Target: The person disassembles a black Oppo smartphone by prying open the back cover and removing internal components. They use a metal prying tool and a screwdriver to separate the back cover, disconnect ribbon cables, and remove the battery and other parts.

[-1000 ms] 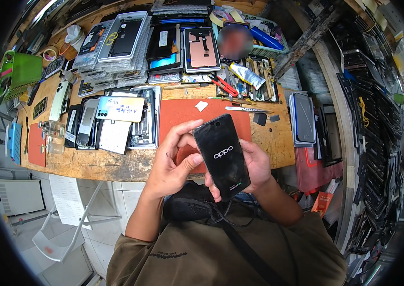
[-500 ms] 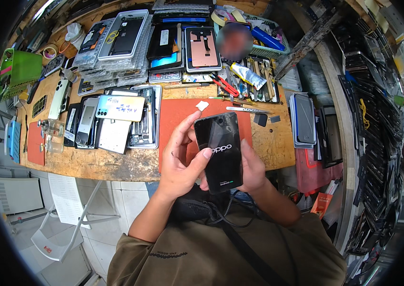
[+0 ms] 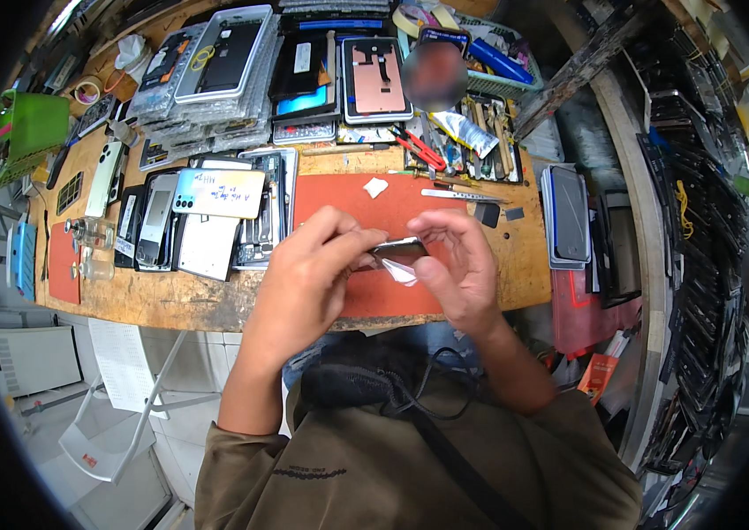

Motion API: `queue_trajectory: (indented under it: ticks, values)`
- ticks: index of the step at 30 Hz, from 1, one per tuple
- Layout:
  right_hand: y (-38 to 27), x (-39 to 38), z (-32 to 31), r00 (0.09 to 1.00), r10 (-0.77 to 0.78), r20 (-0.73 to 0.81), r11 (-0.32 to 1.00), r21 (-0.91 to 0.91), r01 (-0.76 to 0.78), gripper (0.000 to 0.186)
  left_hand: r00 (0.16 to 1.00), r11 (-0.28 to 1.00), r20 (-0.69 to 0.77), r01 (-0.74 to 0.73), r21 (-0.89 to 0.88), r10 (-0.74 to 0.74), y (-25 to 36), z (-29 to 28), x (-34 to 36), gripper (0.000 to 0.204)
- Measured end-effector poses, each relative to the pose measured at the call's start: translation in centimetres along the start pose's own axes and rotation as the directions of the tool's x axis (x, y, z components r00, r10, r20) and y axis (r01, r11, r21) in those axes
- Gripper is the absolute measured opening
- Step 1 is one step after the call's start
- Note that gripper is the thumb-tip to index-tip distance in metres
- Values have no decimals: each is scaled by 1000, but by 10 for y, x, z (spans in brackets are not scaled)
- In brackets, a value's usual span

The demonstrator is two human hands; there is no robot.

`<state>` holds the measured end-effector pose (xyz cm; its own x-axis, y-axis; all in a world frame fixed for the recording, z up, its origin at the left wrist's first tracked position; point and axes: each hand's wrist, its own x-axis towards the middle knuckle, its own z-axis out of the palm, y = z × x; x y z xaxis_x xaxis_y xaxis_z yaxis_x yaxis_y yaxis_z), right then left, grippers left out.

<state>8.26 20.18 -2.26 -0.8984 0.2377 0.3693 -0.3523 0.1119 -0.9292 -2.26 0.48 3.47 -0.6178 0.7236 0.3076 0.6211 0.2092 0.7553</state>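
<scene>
My left hand (image 3: 308, 274) grips the left end of a dark phone (image 3: 399, 248), now seen nearly edge-on over the red mat (image 3: 374, 300). My right hand (image 3: 457, 269) curves round the phone’s right end, fingers bent and thumb below it. A small white, pointed piece (image 3: 397, 269) shows just under the phone; whether it is attached I cannot tell. A white scrap (image 3: 375, 187) lies on the mat beyond my hands, near metal tweezers (image 3: 454, 194).
Phone parts and opened phones (image 3: 215, 203) crowd the wooden bench (image 3: 127, 291) on the left. Stacked trays (image 3: 215, 71) and tools (image 3: 480, 124) fill the back. Phones (image 3: 569, 216) and piled screens (image 3: 692, 291) stand at the right. A white folding chair (image 3: 123, 371) is below.
The phone has turned from upright, screen towards me, to nearly flat and edge-on. My hands have shifted round it, the left thumb off its screen, and the white piece has come into sight.
</scene>
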Motion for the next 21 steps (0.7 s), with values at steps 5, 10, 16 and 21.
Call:
queue_trajectory:
  ticks: [5,10,16,21]
  values:
    - [-1,2,-6,984,31,178,923,-383,40,22,997,968,71,-36,249,19,-20,23,-16,32]
    - [6,-4,-9,979,-66,190,875,-461,149,22,997,930,-74,24,366,3,-30,23,-25,22]
    - [4,1,-7,968,-129,217,822,-522,226,20,991,953,-131,61,297,-23,-32,30,-29,19]
    - [5,2,-8,970,-95,223,832,-517,200,22,992,965,-119,80,251,-52,-32,29,-26,16]
